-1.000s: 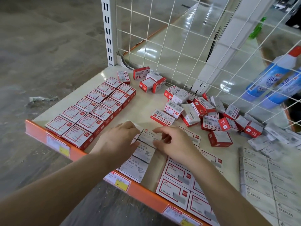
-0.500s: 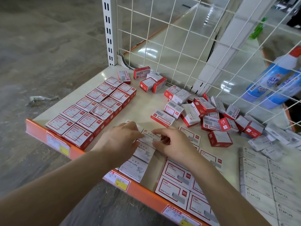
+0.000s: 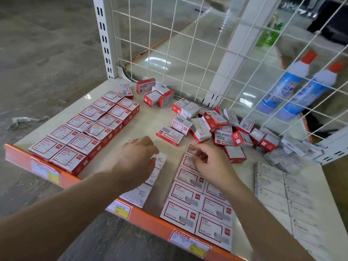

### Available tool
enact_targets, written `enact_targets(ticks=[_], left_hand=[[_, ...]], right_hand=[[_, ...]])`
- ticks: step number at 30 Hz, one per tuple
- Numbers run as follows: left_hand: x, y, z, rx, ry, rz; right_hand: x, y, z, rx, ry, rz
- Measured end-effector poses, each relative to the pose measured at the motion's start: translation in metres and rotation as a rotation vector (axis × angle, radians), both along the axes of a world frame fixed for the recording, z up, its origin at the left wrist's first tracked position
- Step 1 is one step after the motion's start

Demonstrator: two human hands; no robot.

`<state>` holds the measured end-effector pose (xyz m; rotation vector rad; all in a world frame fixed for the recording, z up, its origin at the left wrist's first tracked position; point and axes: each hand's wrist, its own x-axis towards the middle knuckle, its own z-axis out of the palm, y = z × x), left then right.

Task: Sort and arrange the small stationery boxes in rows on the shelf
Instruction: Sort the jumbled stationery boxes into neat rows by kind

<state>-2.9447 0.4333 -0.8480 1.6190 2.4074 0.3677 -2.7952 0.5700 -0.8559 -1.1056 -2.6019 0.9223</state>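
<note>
Rowed boxes [image 3: 84, 132] left, loose heap [image 3: 216, 125] behind on shelf [image 3: 150, 117]

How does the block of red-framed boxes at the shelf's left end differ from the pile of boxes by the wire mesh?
The left block lies flat in two straight rows, printed tops up, edges touching. The pile is jumbled: boxes tilted, on their sides, overlapping, facing different ways. The block is one kind; the pile also holds white boxes. Both rest on the shelf, untouched by either hand.

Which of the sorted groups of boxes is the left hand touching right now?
The left hand rests on the white paper-clip boxes, the single column between both red-bordered blocks.
</note>
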Motion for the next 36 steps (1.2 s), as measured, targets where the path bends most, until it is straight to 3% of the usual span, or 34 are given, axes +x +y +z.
enact_targets(ticks=[13, 19, 27, 36], left_hand=[[0.077, 0.058, 0.002, -0.102, -0.042, -0.204], [0.091, 0.072, -0.004, -0.179, -0.055, -0.235], [0.091, 0.08, -0.006, -0.129, -0.051, -0.215], [0.088, 0.081, -0.01, -0.091, -0.074, -0.211]], right_hand=[[0.079, 0.04, -0.01, 0.199, -0.036, -0.264], [0.085, 0.048, -0.011, 0.07, -0.013, -0.244], [0.085, 0.05, -0.015, 0.051, 0.037, -0.263], [0.075, 0.065, -0.016, 0.061, -0.044, -0.288]])
